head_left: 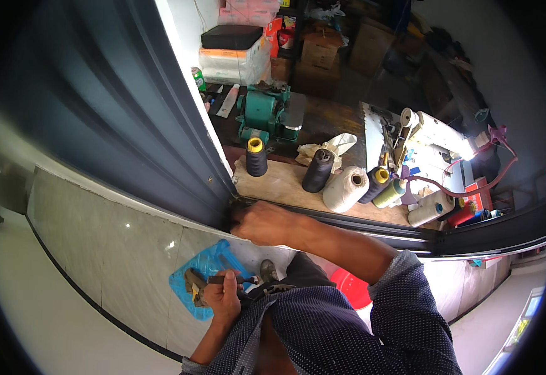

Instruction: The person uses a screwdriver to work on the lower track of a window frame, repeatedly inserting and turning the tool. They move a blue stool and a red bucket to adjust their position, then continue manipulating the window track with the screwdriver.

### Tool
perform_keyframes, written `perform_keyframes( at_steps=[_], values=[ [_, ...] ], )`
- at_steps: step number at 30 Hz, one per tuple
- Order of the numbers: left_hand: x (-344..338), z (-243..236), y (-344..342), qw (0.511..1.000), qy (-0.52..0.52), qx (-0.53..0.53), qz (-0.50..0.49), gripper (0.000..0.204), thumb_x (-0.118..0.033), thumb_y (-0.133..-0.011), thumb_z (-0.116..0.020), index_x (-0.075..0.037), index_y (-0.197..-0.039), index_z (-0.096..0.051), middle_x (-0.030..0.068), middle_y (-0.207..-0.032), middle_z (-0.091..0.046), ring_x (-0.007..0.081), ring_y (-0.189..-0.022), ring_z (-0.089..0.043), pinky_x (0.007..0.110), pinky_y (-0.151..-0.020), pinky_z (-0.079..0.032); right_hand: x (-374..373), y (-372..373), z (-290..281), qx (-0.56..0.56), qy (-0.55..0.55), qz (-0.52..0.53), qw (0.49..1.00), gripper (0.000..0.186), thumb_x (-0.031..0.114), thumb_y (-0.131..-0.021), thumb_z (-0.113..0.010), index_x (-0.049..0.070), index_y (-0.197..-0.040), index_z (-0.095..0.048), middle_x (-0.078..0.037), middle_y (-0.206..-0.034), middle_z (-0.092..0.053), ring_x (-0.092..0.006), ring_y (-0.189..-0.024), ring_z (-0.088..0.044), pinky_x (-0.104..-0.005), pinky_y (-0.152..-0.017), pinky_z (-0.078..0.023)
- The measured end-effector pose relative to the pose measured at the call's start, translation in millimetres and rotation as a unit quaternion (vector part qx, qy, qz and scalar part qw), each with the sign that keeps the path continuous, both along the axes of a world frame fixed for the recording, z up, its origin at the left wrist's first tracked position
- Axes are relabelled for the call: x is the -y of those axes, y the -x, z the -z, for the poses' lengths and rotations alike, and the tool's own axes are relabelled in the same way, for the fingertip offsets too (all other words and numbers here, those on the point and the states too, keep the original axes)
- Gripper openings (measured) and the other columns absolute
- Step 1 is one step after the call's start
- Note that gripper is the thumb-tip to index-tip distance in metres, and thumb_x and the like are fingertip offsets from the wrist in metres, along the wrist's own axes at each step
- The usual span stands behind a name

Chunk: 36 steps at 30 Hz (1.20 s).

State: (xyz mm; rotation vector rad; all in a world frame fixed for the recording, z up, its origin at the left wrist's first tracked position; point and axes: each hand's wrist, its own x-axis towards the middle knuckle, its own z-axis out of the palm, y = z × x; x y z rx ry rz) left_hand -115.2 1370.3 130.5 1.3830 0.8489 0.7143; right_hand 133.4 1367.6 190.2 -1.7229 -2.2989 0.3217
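Observation:
My left hand [223,300] is low beside my body, its fingers closed round a dark elongated object [238,280], too small to identify. Below it a blue plastic bag [192,309] lies on the floor with something brownish in it. My right hand [260,222] reaches across to the lower corner of the dark metal door frame [217,206], just below the wooden ledge [273,184]. Its fingers are curled at that shadowed corner, and what they grip, if anything, is hidden.
Several thread cones [346,190] line the ledge. Behind them are a green motor [262,111] and a white sewing machine [439,134] with a lit lamp. Stacked boxes [320,53] stand farther back. A dark corrugated panel [79,106] fills the left; a red basin [348,284] is on the floor.

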Motion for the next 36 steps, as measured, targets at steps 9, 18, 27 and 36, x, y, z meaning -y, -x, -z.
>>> perform_keyframes(
  at_steps=[9,18,27,36],
  values=[
    [-1.0,11.5,-6.1,1.0,-0.019,0.002,0.014,0.03,-0.024,-0.102,-0.061,0.003,-0.092,-0.07,0.0057,-0.074,-0.066,0.0096,-0.061,-0.059,0.025,-0.057,-0.046,-5.1,-0.3,-2.7,0.01,0.027,-0.016,0.999,0.01,0.003,-0.072,-0.065,0.004,-0.081,-0.069,-0.017,-0.077,-0.067,-0.0375,-0.077,-0.07,-0.0481,-0.063,-0.056],
    [-2.6,8.2,-17.4,1.0,-0.027,0.001,0.0,0.032,-0.024,-0.102,-0.06,0.005,-0.091,-0.069,0.0083,-0.08,-0.069,0.0107,-0.063,-0.061,0.027,-0.058,-0.047,-5.9,0.0,-1.6,0.014,-0.007,-0.024,1.0,0.007,0.006,-0.071,-0.066,0.004,-0.077,-0.069,-0.016,-0.074,-0.066,-0.0348,-0.075,-0.07,-0.046,-0.06,-0.056],
    [-4.3,6.9,-19.2,0.999,-0.045,-0.007,0.004,0.032,-0.023,-0.103,-0.059,0.005,-0.089,-0.068,0.0087,-0.083,-0.07,0.0112,-0.063,-0.06,0.027,-0.058,-0.047,1.4,-3.8,7.9,0.002,-0.064,-0.029,0.998,0.007,0.007,-0.071,-0.065,0.001,-0.075,-0.064,-0.016,-0.087,-0.064,-0.0324,-0.084,-0.068,-0.0426,-0.064,-0.057],
    [-4.8,14.4,-16.1,0.999,-0.04,0.001,-0.008,0.03,-0.022,-0.103,-0.059,0.004,-0.09,-0.068,0.0076,-0.082,-0.069,0.0102,-0.062,-0.059,0.026,-0.057,-0.046,1.9,-4.9,8.4,-0.006,-0.093,-0.041,0.995,0.008,0.007,-0.072,-0.065,0.001,-0.077,-0.064,-0.016,-0.083,-0.063,-0.0316,-0.082,-0.068,-0.0414,-0.064,-0.057]
  ],
)
